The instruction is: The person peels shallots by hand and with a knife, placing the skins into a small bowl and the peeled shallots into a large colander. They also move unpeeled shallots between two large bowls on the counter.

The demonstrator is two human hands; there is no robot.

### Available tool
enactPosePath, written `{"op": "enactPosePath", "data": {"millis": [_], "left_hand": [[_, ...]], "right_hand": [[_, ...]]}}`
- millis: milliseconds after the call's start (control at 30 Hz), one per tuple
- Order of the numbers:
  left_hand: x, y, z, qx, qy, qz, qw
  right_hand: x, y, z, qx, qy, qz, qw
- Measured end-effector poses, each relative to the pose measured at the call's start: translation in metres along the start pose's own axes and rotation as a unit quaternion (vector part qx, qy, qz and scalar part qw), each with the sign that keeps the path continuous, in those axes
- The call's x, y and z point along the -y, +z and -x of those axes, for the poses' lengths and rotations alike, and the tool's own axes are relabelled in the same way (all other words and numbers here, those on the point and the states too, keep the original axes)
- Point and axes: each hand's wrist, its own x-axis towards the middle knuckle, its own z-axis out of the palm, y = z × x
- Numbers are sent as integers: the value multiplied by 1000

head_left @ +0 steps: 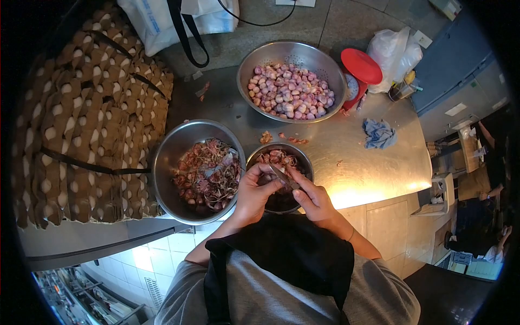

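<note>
Over a small metal bowl [310, 163] of reddish skins, my two hands meet. My right hand [314, 199] is closed on a small knife [283, 176], its blade pointing up and left toward my left hand [253, 194]. The fingers of my left hand are pinched together near the blade; what they hold is too small to make out. To the left stands a larger metal bowl [162, 187] with unpeeled shallots and dry skins [208, 176]. Behind the small bowl, a big metal colander [249, 60] holds many peeled pinkish shallots [292, 92].
Stacked egg trays [92, 124] fill the left side. A red scale [362, 66], a plastic bag [394, 57], a cup of utensils [400, 91] and a blue cloth [379, 134] are at the right on the metal table [346, 168]. People [476, 238] are at the far right.
</note>
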Motion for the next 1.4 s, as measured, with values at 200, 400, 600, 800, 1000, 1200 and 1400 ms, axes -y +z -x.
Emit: {"op": "enactPosePath", "data": {"millis": [200, 400, 600, 800, 1000, 1200, 1400], "left_hand": [[-10, 1, 3, 13, -21, 8, 1000], [-12, 1, 3, 14, 16, -12, 1000], [-7, 3, 5, 16, 21, -14, 1000], [-14, 2, 6, 17, -4, -3, 1000], [-11, 3, 1, 7, -67, 54, 996], [-5, -3, 1, 36, -51, 52, 997], [-5, -2, 1, 38, -32, 28, 998]], "right_hand": [[6, -5, -1, -4, -17, 22, 1000], [5, -6, 0, -9, -32, 27, 999], [8, -3, -2, -7, 0, 19, 1000], [-24, -1, 2, -56, 114, -92, 988], [-5, -3, 5, -15, 148, -296, 944], [0, -1, 5, 34, 136, -327, 935], [7, -3, 3, 54, 134, -355, 924]]}}
